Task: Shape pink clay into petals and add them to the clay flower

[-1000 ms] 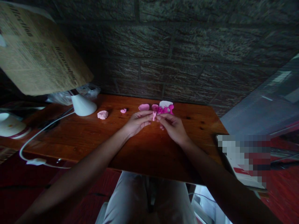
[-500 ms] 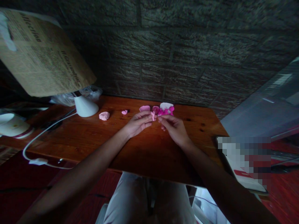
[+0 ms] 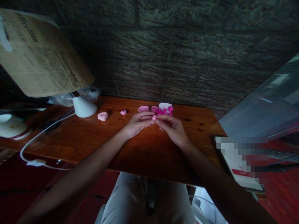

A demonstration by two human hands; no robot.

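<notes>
Between the fingertips of both hands is a small piece of pink modelling clay (image 3: 154, 117). My left hand (image 3: 138, 123) pinches it from the left, thumb below and fingers above. My right hand (image 3: 171, 126) closes its thumb and index finger on the clay's right side. Just behind the hands lie a flat pink disc (image 3: 143, 108), a round pink clay piece (image 3: 154, 109), bright magenta pieces (image 3: 164, 111) and a whitish flat piece (image 3: 165, 105). Further left rest a small pink lump (image 3: 123, 112) and a larger pale pink lump (image 3: 102, 116).
A lamp with a newsprint shade (image 3: 46, 56) and white base (image 3: 84, 107) stands at left on the wooden table (image 3: 149, 155), its white cord hanging over the front edge. Beside it is a white cup (image 3: 10, 126). A brick wall (image 3: 151, 53) rises behind; a partly blurred-out flat object (image 3: 243, 158) lies right.
The pink clay between my fingers has gone from an upright strip to a small rounded piece. My right fingertips have come in against it. The view has shifted slightly.
</notes>
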